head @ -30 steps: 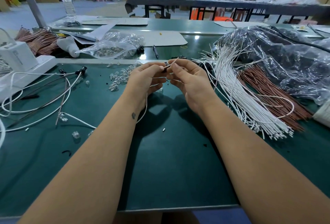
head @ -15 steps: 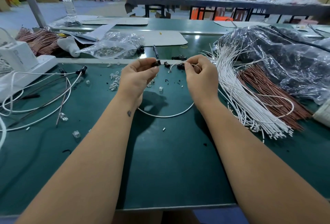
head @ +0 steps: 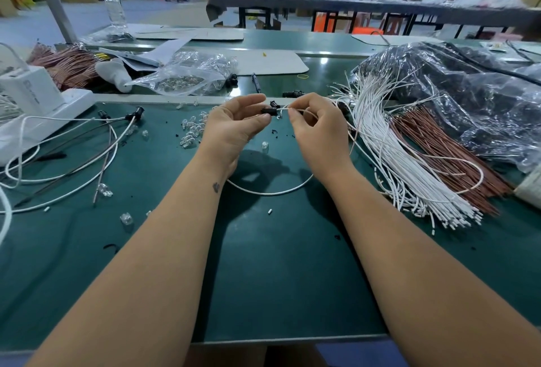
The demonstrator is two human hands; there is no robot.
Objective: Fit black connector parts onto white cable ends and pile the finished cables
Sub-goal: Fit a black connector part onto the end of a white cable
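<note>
- Left hand (head: 234,129) pinches a black connector (head: 268,111) between thumb and fingertips, above the mat's (head: 278,278) far edge.
- Right hand (head: 316,129) pinches the white cable (head: 272,192) end just beside the connector; the cable loops down between the wrists.
- Bare mat lies near the front edge.
- White cable bundle (head: 389,158) crowds the right; finished cables (head: 58,155) lie left.
</note>
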